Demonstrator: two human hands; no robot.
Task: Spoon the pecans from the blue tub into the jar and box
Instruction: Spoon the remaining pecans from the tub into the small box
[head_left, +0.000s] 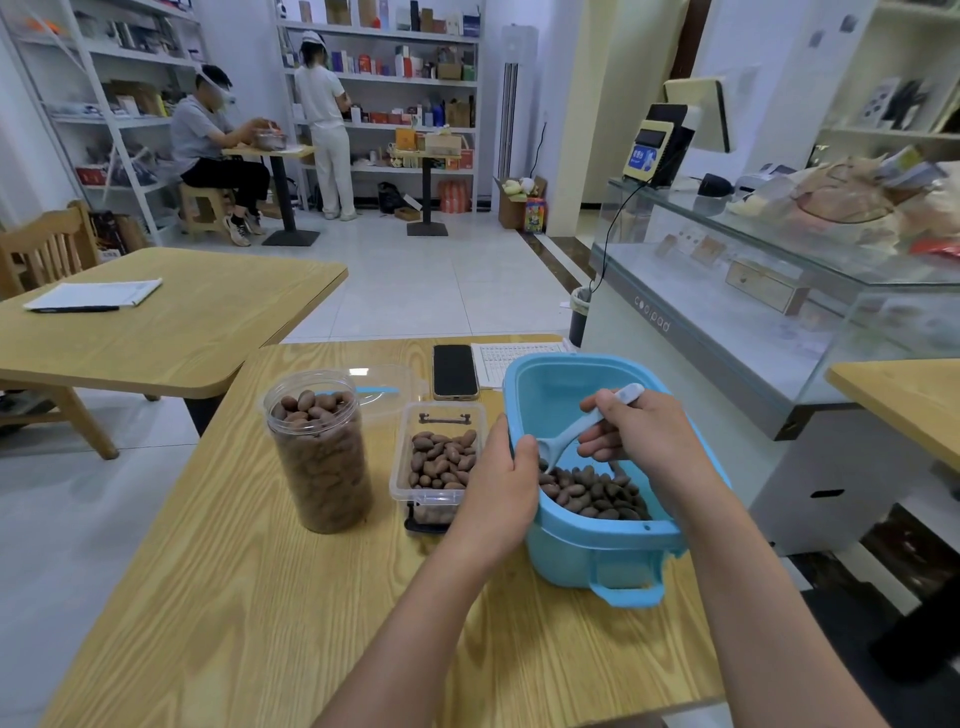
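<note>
Our left hand (506, 470) grips the smooth rim of the blue tub (613, 545). Our right hand (631, 428) holds a pale plastic spoon (582, 426), bowl down among glossy brown pecans (597, 493). Left of our left hand stand the clear box (415, 488) and round jar (319, 452), both holding pecans.

On the table (218, 597), the jar (319, 457) stands left of the box (439, 457), the tub (587, 551) right.
</note>
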